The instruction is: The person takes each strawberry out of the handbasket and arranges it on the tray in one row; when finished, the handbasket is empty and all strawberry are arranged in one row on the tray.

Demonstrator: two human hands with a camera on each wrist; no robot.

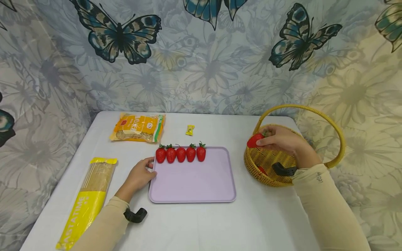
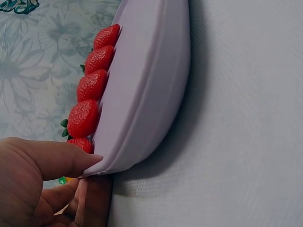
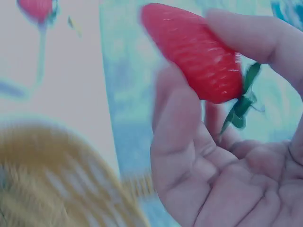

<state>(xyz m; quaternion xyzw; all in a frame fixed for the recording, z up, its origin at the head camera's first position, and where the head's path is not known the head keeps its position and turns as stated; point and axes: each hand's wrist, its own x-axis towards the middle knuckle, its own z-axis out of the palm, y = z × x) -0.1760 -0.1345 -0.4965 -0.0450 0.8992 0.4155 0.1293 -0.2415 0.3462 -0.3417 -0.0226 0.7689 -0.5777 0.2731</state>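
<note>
My right hand (image 1: 282, 141) pinches a red strawberry (image 1: 255, 140) with a green leafy cap above the yellow woven basket (image 1: 251, 167). Close up in the right wrist view, thumb and fingers hold that strawberry (image 3: 199, 56) by its sides. On the left, my left hand (image 1: 139, 176) grips the left edge of a lilac tray (image 1: 193, 183), thumb on top of the rim and fingers below in the left wrist view. Several strawberries (image 1: 180, 154) stand in a row along the tray's back left edge. Inside the basket a bit of red (image 1: 262, 170) shows, partly hidden.
An orange food packet (image 1: 138, 128) lies behind the tray, with a small yellow wrapped candy (image 1: 190, 130) to its right. A long yellow pasta packet (image 1: 88, 202) lies at the left, beside my forearm. The basket's tall handle (image 1: 314, 111) arches over my right wrist.
</note>
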